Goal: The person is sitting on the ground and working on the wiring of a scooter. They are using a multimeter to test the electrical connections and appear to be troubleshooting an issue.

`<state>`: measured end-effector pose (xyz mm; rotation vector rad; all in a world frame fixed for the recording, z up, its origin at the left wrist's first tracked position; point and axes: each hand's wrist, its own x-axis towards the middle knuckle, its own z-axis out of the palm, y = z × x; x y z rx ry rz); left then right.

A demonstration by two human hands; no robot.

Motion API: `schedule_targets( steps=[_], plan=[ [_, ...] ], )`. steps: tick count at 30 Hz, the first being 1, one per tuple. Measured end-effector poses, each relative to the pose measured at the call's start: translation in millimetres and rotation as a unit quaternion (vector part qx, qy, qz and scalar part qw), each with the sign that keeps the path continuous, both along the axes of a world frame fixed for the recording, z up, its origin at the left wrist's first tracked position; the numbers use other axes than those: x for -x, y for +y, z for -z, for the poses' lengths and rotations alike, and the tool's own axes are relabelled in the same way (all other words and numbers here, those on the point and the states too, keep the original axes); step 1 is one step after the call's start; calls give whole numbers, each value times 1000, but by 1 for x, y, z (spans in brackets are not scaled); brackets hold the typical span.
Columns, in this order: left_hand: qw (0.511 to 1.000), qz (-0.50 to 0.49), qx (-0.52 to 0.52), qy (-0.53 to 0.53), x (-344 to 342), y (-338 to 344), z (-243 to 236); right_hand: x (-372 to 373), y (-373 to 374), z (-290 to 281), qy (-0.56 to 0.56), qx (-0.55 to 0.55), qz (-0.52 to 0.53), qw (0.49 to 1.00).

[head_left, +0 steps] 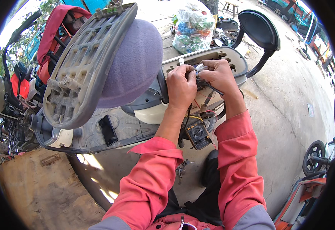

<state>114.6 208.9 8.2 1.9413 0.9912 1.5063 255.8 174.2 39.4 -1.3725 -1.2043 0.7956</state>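
Observation:
Both hands work close together over the open seat compartment (175, 63) of an electric scooter. My right hand (220, 76) pinches a small white wire connector (201, 67) with thumb and fingers. Just left of it, my left hand (181, 86) is closed at the connector's near end; what its fingertips grip is mostly hidden. Thin dark and red wires run down below the hands. Under them hangs a dark multimeter (198, 134) with a round dial and a yellow lead. The scooter's purple-covered seat (135, 57) is tipped up on the left, showing its ribbed grey underside (79, 65).
A black phone (108, 130) lies on the scooter's footboard. The padded backrest (257, 28) rises at the far right end. Beyond stands a clear bag of mixed plastic (193, 28). Left are a wooden board (46, 188) and another red-covered vehicle; a wheel (314, 158) stands at right.

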Motion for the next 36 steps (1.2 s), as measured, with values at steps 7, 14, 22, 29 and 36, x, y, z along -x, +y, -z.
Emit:
schedule_targets(
  steps=[7, 14, 22, 29, 36],
  plan=[
    [999, -3, 40, 16, -1, 3, 0, -3, 1, -1, -7, 27, -17, 999],
    [998, -12, 62, 31, -1, 2, -4, -4, 3, 3, -12, 23, -10, 1000],
    [997, -45, 32, 52, -3, 4, -4, -4, 3, 4, -3, 13, -16, 1000],
    [994, -64, -15, 84, -5, 4, -1, 0, 1, 3, 4, -8, -1, 1000],
    [998, -24, -5, 57, -4, -1, -3, -2, 2, 2, -6, 3, 3, 1000]
  ],
)
